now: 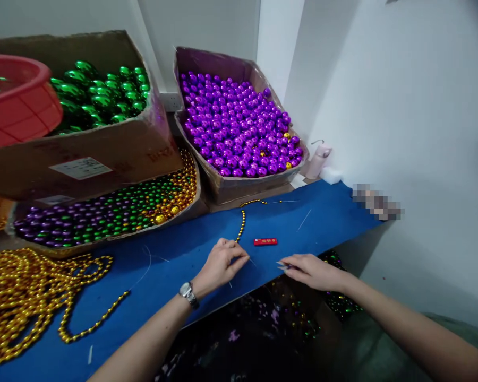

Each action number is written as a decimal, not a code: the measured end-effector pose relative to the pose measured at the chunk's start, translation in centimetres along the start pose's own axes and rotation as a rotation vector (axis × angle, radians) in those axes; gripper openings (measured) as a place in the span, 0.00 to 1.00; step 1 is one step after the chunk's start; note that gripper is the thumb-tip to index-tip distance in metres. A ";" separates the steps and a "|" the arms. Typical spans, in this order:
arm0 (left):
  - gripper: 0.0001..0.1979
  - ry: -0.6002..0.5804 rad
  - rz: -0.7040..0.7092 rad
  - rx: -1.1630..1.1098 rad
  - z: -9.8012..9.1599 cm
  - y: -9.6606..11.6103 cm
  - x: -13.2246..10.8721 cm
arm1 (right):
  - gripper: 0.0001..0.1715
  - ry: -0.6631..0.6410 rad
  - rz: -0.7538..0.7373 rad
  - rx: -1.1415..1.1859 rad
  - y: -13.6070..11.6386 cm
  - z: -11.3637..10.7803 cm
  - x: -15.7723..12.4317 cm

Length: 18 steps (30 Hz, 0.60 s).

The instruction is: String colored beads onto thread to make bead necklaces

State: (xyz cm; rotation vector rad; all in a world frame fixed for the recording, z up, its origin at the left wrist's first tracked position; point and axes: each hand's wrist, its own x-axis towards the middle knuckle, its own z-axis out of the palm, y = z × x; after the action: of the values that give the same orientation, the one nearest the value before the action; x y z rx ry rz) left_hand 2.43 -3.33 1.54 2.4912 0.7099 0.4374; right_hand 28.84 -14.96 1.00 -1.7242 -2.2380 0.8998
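My left hand [223, 262], with a watch on its wrist, is closed above the blue tabletop. Its thumb and forefinger pinch a thin clear thread, whose short end sticks out past the fingertips. A strand of gold beads [242, 220] runs from behind this hand toward the boxes and bends right, ending in bare thread. To the right, near the table's front edge, my right hand [310, 271] is closed on what look like thread snips [282, 265]. Two pointed metal tips show, slightly apart; the rest is hidden in the palm. Between the hands and farther back lies a small red case [265, 242].
A heap of gold bead strands [19, 297] covers the left of the blue table [175, 254]. Behind stand cartons of purple balls [239, 127], green balls [99, 98] and mixed beads [103, 212]. A red basket [19, 106] and a pink bottle [317, 161] are also there.
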 end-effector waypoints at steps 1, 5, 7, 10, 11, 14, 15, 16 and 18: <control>0.16 0.007 0.006 0.010 0.1 0.3 0.3 | 0.19 -0.005 -0.011 -0.001 -0.3 0.2 0.3; 0.15 0.009 0.048 -0.005 0.7 1.5 1.7 | 0.15 -0.012 -0.018 -0.011 -0.2 0.6 0.8; 0.15 0.002 0.070 -0.027 0.9 2.1 2.3 | 0.14 -0.011 -0.022 -0.021 0.2 0.7 0.9; 0.15 0.001 0.092 -0.047 1.2 2.9 3.2 | 0.14 -0.013 -0.033 -0.033 0.6 0.9 1.0; 0.15 0.004 0.101 -0.053 1.2 3.2 3.4 | 0.14 -0.014 -0.039 -0.037 0.7 0.9 1.1; 0.15 0.006 0.141 -0.065 1.3 4.0 4.2 | 0.14 -0.020 -0.056 -0.046 0.9 0.9 1.1; 0.15 0.004 0.152 -0.063 1.3 4.2 4.5 | 0.14 -0.023 -0.060 -0.049 1.0 0.8 1.1; 0.14 0.002 0.160 -0.059 1.3 4.4 4.8 | 0.14 -0.025 -0.063 -0.053 1.0 0.7 1.0; 0.14 -0.003 0.174 -0.050 1.5 4.7 5.5 | 0.14 -0.031 -0.066 -0.060 1.2 0.5 0.8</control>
State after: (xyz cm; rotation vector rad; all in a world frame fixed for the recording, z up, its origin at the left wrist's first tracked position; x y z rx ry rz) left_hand 9.37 -4.25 3.75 2.5156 0.4770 0.5076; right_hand 29.32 -14.24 -0.22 -1.6617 -2.3499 0.8599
